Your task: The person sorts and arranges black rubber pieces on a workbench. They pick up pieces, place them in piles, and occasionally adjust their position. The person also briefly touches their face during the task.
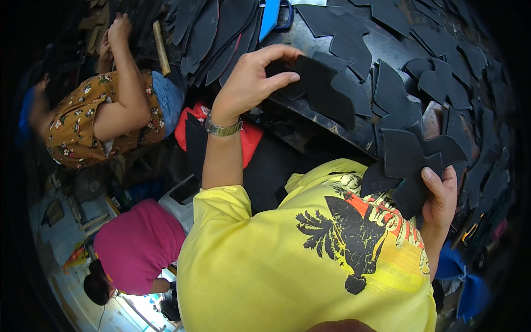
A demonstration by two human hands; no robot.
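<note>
My left hand [251, 83], with a metal watch on its wrist, pinches a black cut sheet piece [326, 91] between thumb and fingers above the dark table's [315, 119] near edge. The piece has a notched, winged outline, like a shoe-upper part. Lower on the right, my right hand [441, 193] grips more black cut pieces [412, 157] of similar outline, thumb on top. They overlap, so I cannot tell how many; its other fingers are mostly hidden behind them. Several more winged pieces [351, 52] lie spread over the tabletop between and beyond my hands.
Long sole-shaped black pieces [213, 36] are stacked at the far left of the table, beside blue-handled scissors [271, 16]. A wooden stick [162, 48] lies near them. One person in a brown flowered top [91, 119] works at left; another in magenta [138, 243] bends at lower left.
</note>
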